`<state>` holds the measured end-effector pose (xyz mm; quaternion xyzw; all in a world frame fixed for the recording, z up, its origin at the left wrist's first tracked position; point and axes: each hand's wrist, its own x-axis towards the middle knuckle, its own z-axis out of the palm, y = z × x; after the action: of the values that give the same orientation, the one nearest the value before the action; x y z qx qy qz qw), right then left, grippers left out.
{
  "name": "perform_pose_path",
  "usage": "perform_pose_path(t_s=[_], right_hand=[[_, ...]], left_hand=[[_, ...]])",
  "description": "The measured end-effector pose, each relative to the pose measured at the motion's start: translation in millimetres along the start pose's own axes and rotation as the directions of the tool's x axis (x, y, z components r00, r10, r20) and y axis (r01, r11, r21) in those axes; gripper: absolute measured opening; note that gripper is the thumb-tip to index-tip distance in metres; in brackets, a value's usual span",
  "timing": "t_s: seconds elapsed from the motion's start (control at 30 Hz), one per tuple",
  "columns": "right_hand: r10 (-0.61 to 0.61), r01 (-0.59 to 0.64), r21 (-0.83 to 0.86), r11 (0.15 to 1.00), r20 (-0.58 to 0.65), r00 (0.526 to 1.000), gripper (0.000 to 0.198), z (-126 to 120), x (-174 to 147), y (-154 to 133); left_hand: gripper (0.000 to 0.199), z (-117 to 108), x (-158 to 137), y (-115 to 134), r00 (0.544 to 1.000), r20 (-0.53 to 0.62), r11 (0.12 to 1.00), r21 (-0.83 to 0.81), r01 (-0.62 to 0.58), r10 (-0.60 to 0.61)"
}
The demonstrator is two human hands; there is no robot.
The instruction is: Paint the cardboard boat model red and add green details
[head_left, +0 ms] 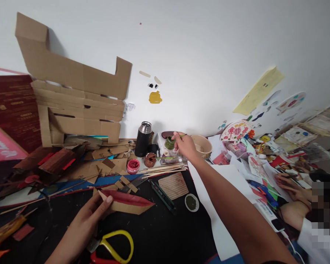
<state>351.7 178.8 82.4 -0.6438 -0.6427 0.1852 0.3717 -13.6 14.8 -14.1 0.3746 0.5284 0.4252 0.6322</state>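
My left hand (97, 211) grips one end of a small cardboard boat (132, 202), thumb on its rim; the inside is red and the outer side is bare brown card. Farther out, my right hand (184, 146) is closed at the open jar of green paint (169, 143). It pinches a thin paintbrush (183, 135), whose tip I cannot make out. Close by stand a jar of brown paint (150, 160) and a jar of red paint (133, 166). A lid with dark green paint (191, 202) lies nearer to me, below my right forearm's left side.
A black flask (143, 141) and a bowl (204, 146) stand by the wall. Wooden sticks (165, 170), a utility knife (162, 196), corrugated card (173, 185) and yellow-handled scissors (117, 246) lie on the black mat. At right, another person's hand (293, 189) is near cluttered papers.
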Motion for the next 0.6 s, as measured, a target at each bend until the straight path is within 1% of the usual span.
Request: perform_pose_path(t_s=[0.1,0.17,0.37,0.6], right_hand=[[-0.009,0.009,0.013,1.0,-0.033,0.999,0.056,-3.6,0.4,-4.0],[-0.006,0.007,0.017,1.0,-0.03,1.0,0.056,-4.5,-0.7,-4.4],[0.021,-0.021,-0.009,1.0,-0.033,0.999,0.053,1.2,-1.7,3.3],[0.007,-0.007,0.024,1.0,-0.019,1.0,0.043,-5.3,3.4,-1.1]], left_hand=[[0.065,0.0,-0.2,-0.9,1.0,0.01,1.0,-0.001,-0.008,0.008],[0.065,-0.7,0.2,-2.2,1.0,0.006,1.0,0.011,-0.01,0.01],[0.068,-4.5,2.9,-6.4,1.0,0.001,0.997,0.075,-0.005,0.005],[0.069,-2.8,3.3,-4.1,1.0,0.004,0.998,0.061,0.012,-0.012]])
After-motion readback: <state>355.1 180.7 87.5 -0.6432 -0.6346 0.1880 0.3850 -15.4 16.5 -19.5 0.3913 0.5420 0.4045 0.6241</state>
